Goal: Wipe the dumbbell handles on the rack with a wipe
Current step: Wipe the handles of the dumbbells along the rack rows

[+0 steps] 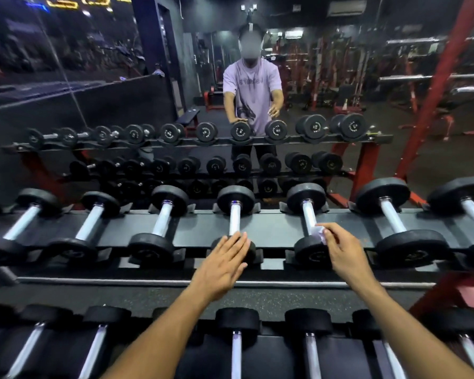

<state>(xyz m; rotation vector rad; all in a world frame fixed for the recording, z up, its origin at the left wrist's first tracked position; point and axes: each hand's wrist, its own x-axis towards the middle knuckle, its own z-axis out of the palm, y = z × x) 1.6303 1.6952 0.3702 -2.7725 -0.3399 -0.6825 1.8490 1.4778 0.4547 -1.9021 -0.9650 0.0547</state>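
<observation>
The right hand pinches a small, crumpled white wipe between curled fingers and thumb and presses it against the near end of a polished steel dumbbell handle, just where that bar meets the black rubber weight head under the knuckles. Holding the wipe bunched at the fingertips looks meant to let it wrap part-way round the bar and slide along it. How much of the handle it covers cannot be told, since the fingers hide most of the cloth.

The left hand lies flat and open, fingers straight and together, resting on the near black rubber head of the neighbouring dumbbell, just to the left of the working hand. It grips nothing; the palm seems placed there to brace the body while leaning over the rack, or to steady that dumbbell in its cradle.

Both dumbbells sit crosswise on the grey metal shelf of the rack, handles pointing away from the person, which leaves each bar exposed between its two heads. More chrome-handled dumbbells line up to either side of the hands, and another row lies below the forearms, nearer the body. Beyond the hands a wall mirror reflects the person in a lilac T-shirt at the same rack.

Judging by the wipe at the handle's near end, this bar is in the middle of being cleaned.
</observation>
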